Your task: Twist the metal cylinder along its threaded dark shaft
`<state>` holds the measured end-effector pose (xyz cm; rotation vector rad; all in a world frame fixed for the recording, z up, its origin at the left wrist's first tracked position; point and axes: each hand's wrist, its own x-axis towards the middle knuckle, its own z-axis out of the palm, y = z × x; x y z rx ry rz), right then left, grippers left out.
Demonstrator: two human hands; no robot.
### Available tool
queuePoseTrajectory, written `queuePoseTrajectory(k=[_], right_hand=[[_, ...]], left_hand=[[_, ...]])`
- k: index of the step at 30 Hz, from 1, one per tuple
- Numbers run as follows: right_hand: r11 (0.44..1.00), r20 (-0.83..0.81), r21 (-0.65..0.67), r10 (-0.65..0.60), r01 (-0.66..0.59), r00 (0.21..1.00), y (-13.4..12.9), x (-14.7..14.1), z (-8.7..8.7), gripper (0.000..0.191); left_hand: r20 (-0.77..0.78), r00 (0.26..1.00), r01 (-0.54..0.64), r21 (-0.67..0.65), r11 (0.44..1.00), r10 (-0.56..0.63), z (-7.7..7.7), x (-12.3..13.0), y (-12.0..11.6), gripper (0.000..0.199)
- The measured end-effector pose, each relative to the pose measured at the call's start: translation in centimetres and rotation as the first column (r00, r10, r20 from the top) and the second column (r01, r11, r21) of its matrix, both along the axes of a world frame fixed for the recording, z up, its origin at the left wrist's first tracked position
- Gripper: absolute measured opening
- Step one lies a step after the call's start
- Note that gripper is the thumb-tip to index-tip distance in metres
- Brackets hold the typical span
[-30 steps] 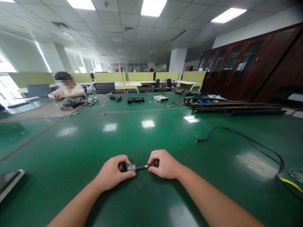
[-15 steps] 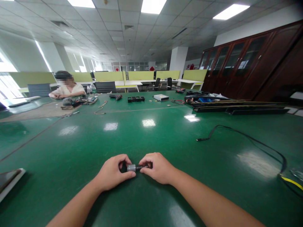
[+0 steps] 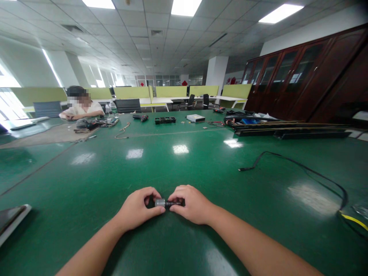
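Near the front of the green table point(image 3: 178, 168), my left hand point(image 3: 135, 210) is closed with thumb and fingers around a small grey metal cylinder point(image 3: 160, 202). From the cylinder's right end a dark, ridged shaft point(image 3: 169, 204) sticks out, lying roughly level. My right hand point(image 3: 194, 205) pinches that shaft, its thumb below and fingers above. The two hands face each other with a narrow gap between the fingertips. Fingers partly hide both ends of the piece, and its exact kind cannot be made out.
A black cable point(image 3: 304, 167) curves over the table at right. Black rails point(image 3: 293, 129) lie at the far right. Further back are a power drill point(image 3: 140, 118), a black frame point(image 3: 165, 120) and a silver box point(image 3: 196, 118). A co-worker point(image 3: 83, 105) sits at far left.
The grey cylinder has shifted very slightly to the right between my fingers. Both hands stay in almost the same place and keep their grip.
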<state>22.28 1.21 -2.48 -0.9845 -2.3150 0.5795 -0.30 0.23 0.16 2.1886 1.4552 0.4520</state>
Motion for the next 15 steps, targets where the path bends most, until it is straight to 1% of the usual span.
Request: queuePoseTrajectory(k=[15], right_hand=[[1.0, 0.042, 0.005, 0.005, -0.005, 0.999, 0.09, -0.01, 0.12, 0.015]], left_hand=[[-0.009, 1.0, -0.008, 0.004, 1.0, 0.008, -0.18, -0.05, 0.08, 0.029]])
